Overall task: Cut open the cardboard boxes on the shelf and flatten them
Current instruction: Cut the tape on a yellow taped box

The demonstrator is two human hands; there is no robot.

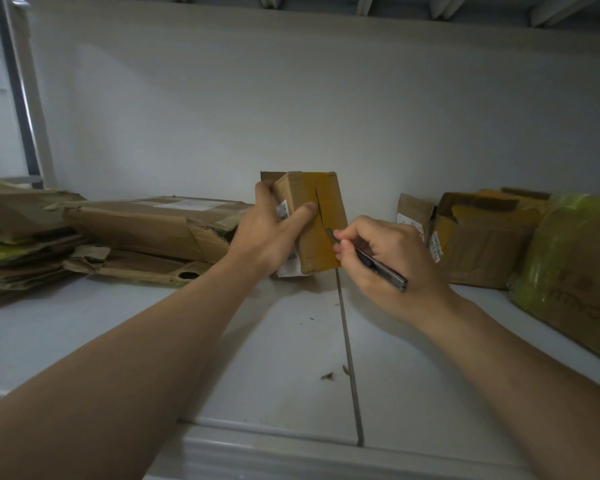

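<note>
Left hand grips small brown cardboard box; right hand, at its 4 o'clock, pinches slim metal knife.

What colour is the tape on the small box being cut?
Mustard yellow, laid over the brown cardboard of the small box. The head view, the only one, shows it.

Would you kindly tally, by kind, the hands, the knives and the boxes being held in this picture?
Hands: 2, left hand and right hand
Knives: 1, the knife in the right hand
Held boxes: 1, the box in the left hand
Total: 4
</note>
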